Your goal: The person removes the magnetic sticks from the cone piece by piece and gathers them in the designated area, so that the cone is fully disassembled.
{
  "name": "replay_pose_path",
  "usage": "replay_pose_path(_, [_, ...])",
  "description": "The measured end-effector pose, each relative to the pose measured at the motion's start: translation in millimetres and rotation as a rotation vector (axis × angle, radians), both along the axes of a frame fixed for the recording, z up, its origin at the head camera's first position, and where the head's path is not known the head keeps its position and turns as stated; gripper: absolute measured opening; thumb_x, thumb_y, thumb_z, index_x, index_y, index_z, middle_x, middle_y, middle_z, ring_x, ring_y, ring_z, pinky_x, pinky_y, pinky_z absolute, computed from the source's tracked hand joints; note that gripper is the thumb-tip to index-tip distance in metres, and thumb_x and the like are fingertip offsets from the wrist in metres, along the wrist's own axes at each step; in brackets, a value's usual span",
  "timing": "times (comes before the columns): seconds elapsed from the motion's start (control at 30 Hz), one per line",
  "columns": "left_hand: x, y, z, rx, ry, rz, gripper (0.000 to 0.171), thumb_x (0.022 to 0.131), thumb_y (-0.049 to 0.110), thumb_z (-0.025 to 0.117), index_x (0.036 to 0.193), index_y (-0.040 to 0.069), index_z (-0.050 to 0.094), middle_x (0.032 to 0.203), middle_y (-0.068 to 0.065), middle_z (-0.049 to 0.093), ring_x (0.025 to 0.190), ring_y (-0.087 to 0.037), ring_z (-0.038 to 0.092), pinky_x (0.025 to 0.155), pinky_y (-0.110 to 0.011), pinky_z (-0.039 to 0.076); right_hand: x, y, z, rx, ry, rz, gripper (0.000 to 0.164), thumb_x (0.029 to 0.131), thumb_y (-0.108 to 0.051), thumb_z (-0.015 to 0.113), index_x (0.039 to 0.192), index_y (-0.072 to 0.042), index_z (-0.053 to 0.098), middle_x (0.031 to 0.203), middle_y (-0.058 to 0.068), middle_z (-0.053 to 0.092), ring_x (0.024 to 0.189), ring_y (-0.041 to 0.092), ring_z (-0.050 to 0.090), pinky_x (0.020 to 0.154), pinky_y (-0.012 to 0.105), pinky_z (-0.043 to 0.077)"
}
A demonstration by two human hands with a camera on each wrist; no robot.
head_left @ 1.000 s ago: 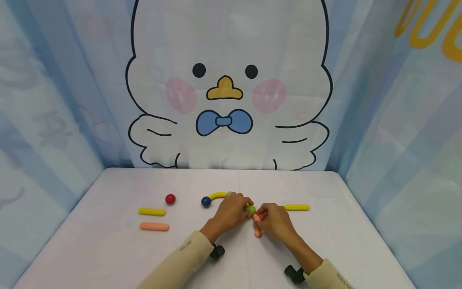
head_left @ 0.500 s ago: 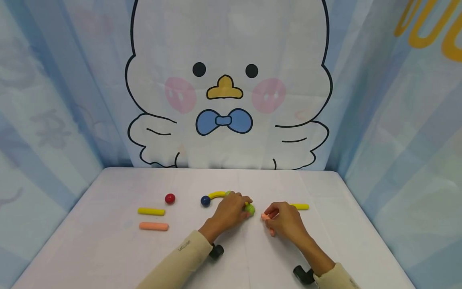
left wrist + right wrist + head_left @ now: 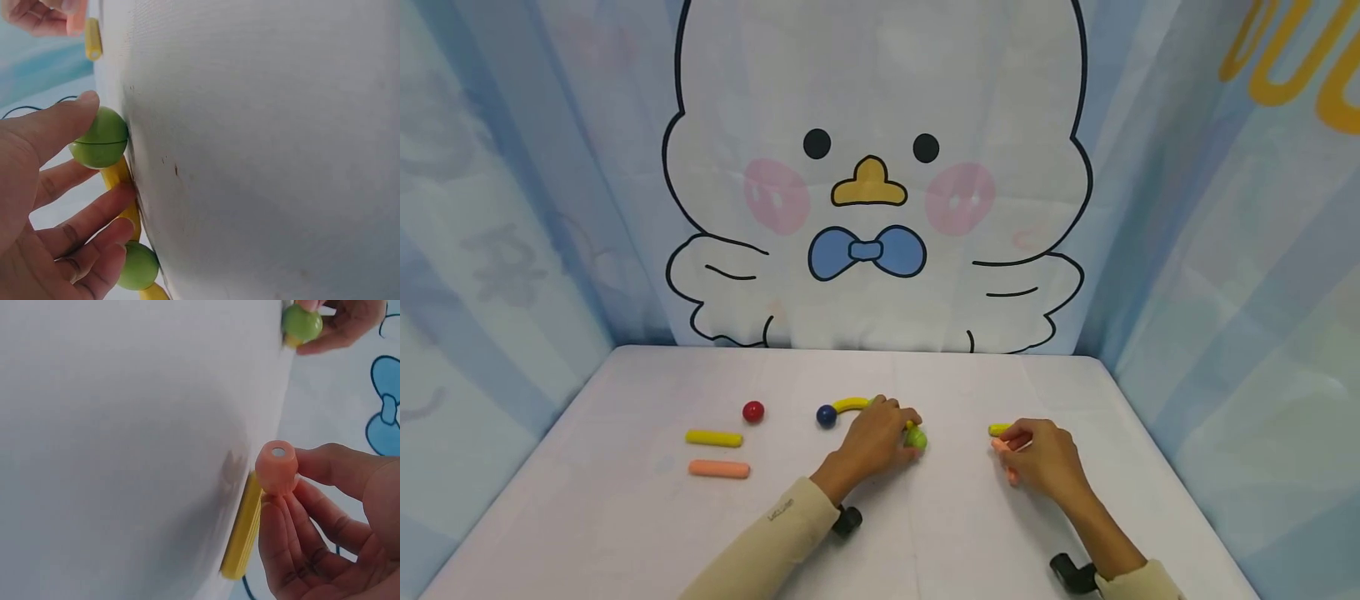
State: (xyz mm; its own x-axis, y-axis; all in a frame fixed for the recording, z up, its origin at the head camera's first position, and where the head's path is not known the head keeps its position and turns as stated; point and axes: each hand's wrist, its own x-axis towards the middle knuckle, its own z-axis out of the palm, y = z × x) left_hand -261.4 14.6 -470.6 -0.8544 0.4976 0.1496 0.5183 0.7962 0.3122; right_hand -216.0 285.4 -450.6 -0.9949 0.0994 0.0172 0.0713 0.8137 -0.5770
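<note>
In the head view my left hand (image 3: 880, 437) lies over a chain of balls and yellow curved rods. Its thumb and forefinger hold a green ball (image 3: 100, 140), while other fingers touch the yellow rod (image 3: 116, 175) joined to it. A second green ball (image 3: 139, 267) follows along the chain, then another yellow curved rod (image 3: 852, 404) and a dark blue ball (image 3: 827, 417) at its left end. My right hand (image 3: 1052, 458) pinches a salmon-pink rod (image 3: 277, 469), whose end shows a small silvery disc. Just beyond that hand lies a straight yellow rod (image 3: 240, 537), partly hidden in the head view.
On the left of the white table (image 3: 587, 500) lie a red ball (image 3: 753, 412), another yellow rod (image 3: 714, 438) and a second pink rod (image 3: 719, 469). A printed curtain (image 3: 880, 317) rises behind the table's far edge and along both sides.
The right hand has moved to the right, carrying the pink rod away from the green ball and over beside the yellow rod. My left hand has stayed on the chain.
</note>
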Motion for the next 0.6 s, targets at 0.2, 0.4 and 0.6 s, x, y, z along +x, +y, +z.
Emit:
replay_pose_path(0.2, [1.5,-1.7,0.4,-0.004,-0.006,0.004,0.044,0.089,0.043,0.087,0.125,0.02,0.077,0.109,0.001,0.072,0.098,-0.015,0.055,0.095,-0.033,0.053,2.4,22.6,-0.6,0.019,-0.026,-0.04,0.023,0.09,-0.02,0.084,0.107,-0.005,0.078,0.093,0.005,0.075,0.089,0.025,0.064,0.066,0.03,0.046])
replay_pose_path(0.4, [2.7,-3.3,0.3,-0.019,0.0,0.006,0.041,0.091,0.044,0.085,0.124,0.021,0.077,0.111,0.001,0.073,0.099,-0.015,0.056,0.094,-0.033,0.053,4.0,43.8,-2.1,0.034,-0.027,-0.064,0.024,0.09,-0.022,0.083,0.107,-0.005,0.078,0.095,0.006,0.075,0.09,0.026,0.065,0.068,0.031,0.045])
replay_pose_path(0.6, [3.0,-6.3,-1.5,-0.006,0.036,-0.02,0.038,0.092,0.043,0.084,0.122,0.021,0.078,0.108,0.002,0.073,0.096,-0.014,0.054,0.091,-0.031,0.052,4.9,57.4,-2.7,0.053,-0.045,-0.083,0.023,0.089,-0.022,0.083,0.105,-0.007,0.079,0.095,0.006,0.076,0.089,0.026,0.066,0.068,0.032,0.044])
